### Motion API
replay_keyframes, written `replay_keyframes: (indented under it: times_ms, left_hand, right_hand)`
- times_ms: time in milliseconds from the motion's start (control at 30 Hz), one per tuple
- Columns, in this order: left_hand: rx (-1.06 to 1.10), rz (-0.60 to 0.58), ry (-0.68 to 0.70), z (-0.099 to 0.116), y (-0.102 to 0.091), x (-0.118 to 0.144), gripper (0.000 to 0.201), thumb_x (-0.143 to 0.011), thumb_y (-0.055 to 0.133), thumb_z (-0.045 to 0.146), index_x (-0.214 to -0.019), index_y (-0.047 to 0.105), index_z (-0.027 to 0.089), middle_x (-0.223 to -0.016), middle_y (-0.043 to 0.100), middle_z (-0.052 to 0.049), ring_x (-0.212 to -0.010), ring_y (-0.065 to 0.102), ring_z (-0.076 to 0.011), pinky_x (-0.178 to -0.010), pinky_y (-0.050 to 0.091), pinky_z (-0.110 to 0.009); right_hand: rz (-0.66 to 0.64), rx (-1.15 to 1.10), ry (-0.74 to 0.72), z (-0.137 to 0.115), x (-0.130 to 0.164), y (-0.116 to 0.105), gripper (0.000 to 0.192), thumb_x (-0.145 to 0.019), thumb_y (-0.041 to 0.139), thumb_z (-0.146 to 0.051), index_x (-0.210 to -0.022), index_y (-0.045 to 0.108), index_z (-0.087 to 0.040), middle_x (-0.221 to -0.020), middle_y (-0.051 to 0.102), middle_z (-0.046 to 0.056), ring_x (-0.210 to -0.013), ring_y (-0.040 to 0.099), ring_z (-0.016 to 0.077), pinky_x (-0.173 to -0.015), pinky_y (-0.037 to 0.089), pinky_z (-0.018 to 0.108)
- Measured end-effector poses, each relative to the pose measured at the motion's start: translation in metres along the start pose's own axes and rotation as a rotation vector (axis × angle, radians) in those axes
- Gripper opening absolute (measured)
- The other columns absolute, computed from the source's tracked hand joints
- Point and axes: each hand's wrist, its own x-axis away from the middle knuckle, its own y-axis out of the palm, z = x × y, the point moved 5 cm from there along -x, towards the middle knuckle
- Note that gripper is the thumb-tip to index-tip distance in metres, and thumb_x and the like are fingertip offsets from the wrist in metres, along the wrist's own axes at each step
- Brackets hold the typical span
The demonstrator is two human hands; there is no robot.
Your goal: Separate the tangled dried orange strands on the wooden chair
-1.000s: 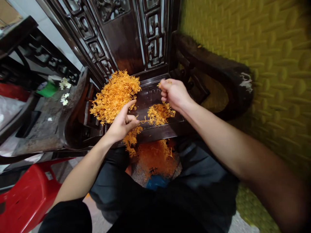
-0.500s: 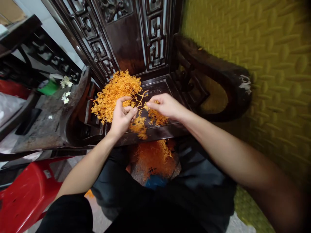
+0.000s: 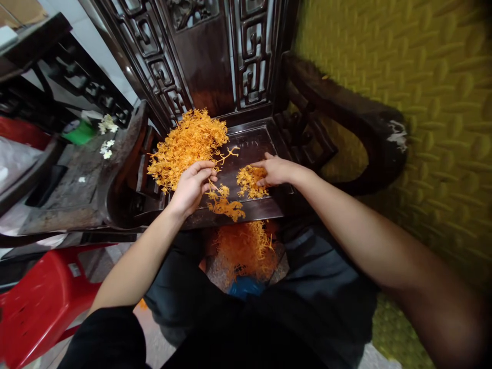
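Observation:
My left hand [image 3: 194, 187] is closed in a pinch on an orange branched sprig [image 3: 229, 154], whose forked end sticks out to the right. More thin orange stems hang below its fingers towards a loose orange cluster [image 3: 226, 206] near the seat's front edge. Behind that hand rises a big heap of orange sprigs [image 3: 190, 141]. My right hand [image 3: 277, 169] has its fingers apart and touches the right side of a small orange pile [image 3: 250, 182]. All of this lies on the dark wooden chair seat [image 3: 257, 134].
A carved chair back [image 3: 207, 61] stands behind the seat, with a curved armrest [image 3: 380, 128] at right. Orange sprigs [image 3: 246, 246] lie low between my knees, above something blue [image 3: 246, 287]. At left are a red plastic stool [image 3: 46, 302] and white flowers [image 3: 106, 124].
My right hand has moved away from my left hand, to the right, and its fingers have spread at the small pile. My left hand still pinches the sprig.

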Motion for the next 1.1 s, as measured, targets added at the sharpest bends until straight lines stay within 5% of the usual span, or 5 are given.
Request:
replay_keyframes:
  times_ms: [267,467,600,900,1100]
  left_hand:
    - [0.009,-0.009,0.146,0.004,-0.001,-0.001,0.057,-0.053,0.089,0.006,-0.105,0.067,0.014,-0.094,0.069,-0.002,-0.084,0.069,-0.0114,-0.080,0.059,-0.026]
    - [0.054,0.131,0.184,0.020,-0.014,0.011,0.043,-0.053,0.085,0.001,-0.088,0.064,0.013,-0.073,0.064,0.001,-0.063,0.066,-0.0114,-0.063,0.062,-0.028]
    - [0.113,0.143,0.127,0.021,-0.018,0.014,0.041,-0.056,0.082,-0.002,-0.091,0.065,0.012,-0.075,0.066,0.000,-0.064,0.067,-0.0108,-0.065,0.063,-0.027]
    - [0.227,0.149,0.058,0.017,-0.010,0.011,0.038,-0.063,0.075,-0.006,-0.095,0.065,0.012,-0.078,0.066,0.000,-0.067,0.067,-0.0091,-0.068,0.060,-0.021]
    - [0.440,0.144,-0.107,0.010,-0.001,0.010,0.027,-0.075,0.061,-0.009,-0.093,0.063,0.011,-0.077,0.066,-0.002,-0.067,0.066,-0.0059,-0.067,0.056,-0.013]
  right_hand:
    - [0.222,-0.603,-0.411,-0.089,0.043,-0.019,0.031,-0.095,0.060,-0.043,-0.096,0.077,-0.017,-0.083,0.076,0.006,-0.073,0.068,0.0184,-0.073,0.052,0.033]
    - [0.634,-0.849,-0.138,-0.032,0.024,-0.045,0.017,-0.090,0.066,-0.026,-0.077,0.067,-0.015,-0.070,0.068,0.005,-0.063,0.065,0.0160,-0.067,0.051,0.032]
    - [0.531,-1.072,-0.158,-0.018,0.020,-0.045,0.010,-0.086,0.069,-0.018,-0.080,0.060,-0.017,-0.080,0.068,0.006,-0.070,0.067,0.0155,-0.071,0.053,0.033]
    - [0.480,-0.245,-0.789,-0.120,0.082,-0.036,0.028,-0.095,0.062,-0.031,-0.121,0.068,-0.022,-0.100,0.064,0.008,-0.091,0.054,0.0217,-0.080,0.038,0.036]
    - [0.656,0.002,-0.761,-0.129,0.075,-0.026,0.029,-0.097,0.062,-0.042,-0.108,0.066,-0.016,-0.098,0.064,0.010,-0.091,0.053,0.0233,-0.078,0.034,0.037]
